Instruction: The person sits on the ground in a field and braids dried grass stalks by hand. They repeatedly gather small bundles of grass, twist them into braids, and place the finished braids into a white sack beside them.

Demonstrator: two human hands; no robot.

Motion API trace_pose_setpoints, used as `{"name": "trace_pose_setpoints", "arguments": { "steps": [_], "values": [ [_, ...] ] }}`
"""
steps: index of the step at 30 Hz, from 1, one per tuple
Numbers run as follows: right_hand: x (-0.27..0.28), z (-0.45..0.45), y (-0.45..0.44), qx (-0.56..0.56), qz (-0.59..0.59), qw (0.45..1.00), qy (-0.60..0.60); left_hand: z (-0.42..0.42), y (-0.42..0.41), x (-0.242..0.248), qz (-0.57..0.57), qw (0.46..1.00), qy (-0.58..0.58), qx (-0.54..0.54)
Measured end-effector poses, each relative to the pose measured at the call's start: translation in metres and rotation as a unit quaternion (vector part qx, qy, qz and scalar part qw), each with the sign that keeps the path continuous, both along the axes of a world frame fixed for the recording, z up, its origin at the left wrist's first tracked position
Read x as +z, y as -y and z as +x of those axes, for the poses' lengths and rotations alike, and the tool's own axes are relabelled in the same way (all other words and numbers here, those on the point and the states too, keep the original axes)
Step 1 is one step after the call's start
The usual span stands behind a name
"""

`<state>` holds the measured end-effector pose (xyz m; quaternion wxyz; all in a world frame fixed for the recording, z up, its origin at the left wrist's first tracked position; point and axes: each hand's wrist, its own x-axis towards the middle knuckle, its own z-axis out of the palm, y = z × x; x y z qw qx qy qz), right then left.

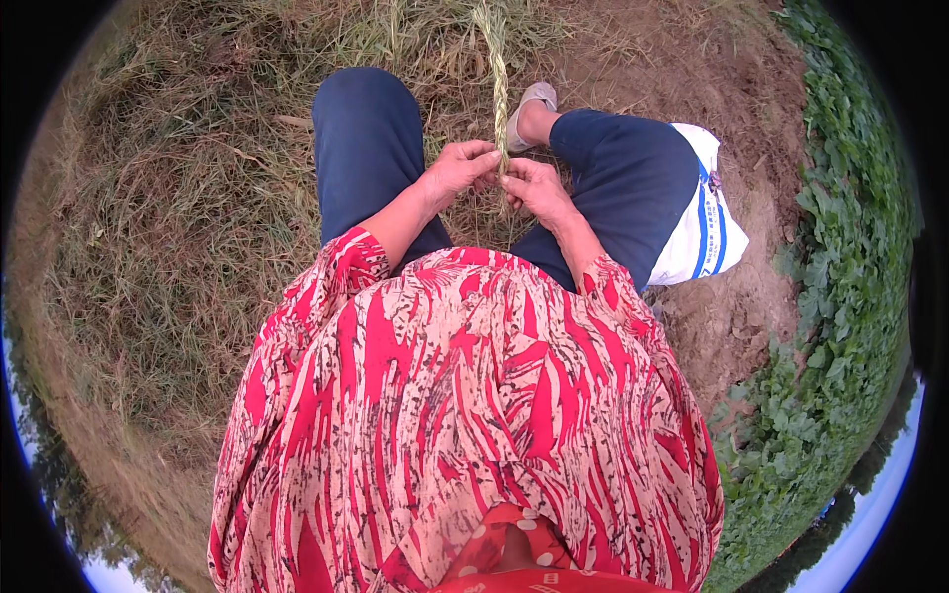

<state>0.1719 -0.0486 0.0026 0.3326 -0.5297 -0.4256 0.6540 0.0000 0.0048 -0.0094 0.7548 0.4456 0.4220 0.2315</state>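
A braid of pale green-yellow grass or straw (500, 89) runs from the top edge of the picture down to my fingers, between my knees. My left hand (461, 169) pinches its near end from the left side. From the right, the thumb and fingers of my right hand (535, 187) grip the same end. A short tail of loose strands sticks out just below my fingertips. Both hands are nearly touching, in front of my belly. The braid's far end passes out of view at the top.
Cut dry grass (185, 222) covers the ground at my left and ahead. On my right, a white woven sack (712, 237) with blue stripes and writing lies beside my knee. Bare brown soil (749, 170) borders a row of leafy green plants (845, 237).
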Motion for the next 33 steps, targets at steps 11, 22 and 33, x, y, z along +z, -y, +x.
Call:
{"name": "trace_pose_setpoints", "arguments": {
  "steps": [11,22,33],
  "values": [
    [-0.014,-0.002,0.000,0.005,0.029,0.996,0.089,0.000,0.000,0.000,0.031,0.999,-0.035,0.020],
    [-0.024,0.002,0.004,0.038,0.054,0.982,0.178,0.005,-0.003,-0.006,0.026,0.999,-0.019,0.013],
    [-0.017,-0.005,0.002,0.137,0.077,0.955,0.250,0.000,0.002,-0.003,0.035,0.996,-0.027,0.080]
  ]
}}
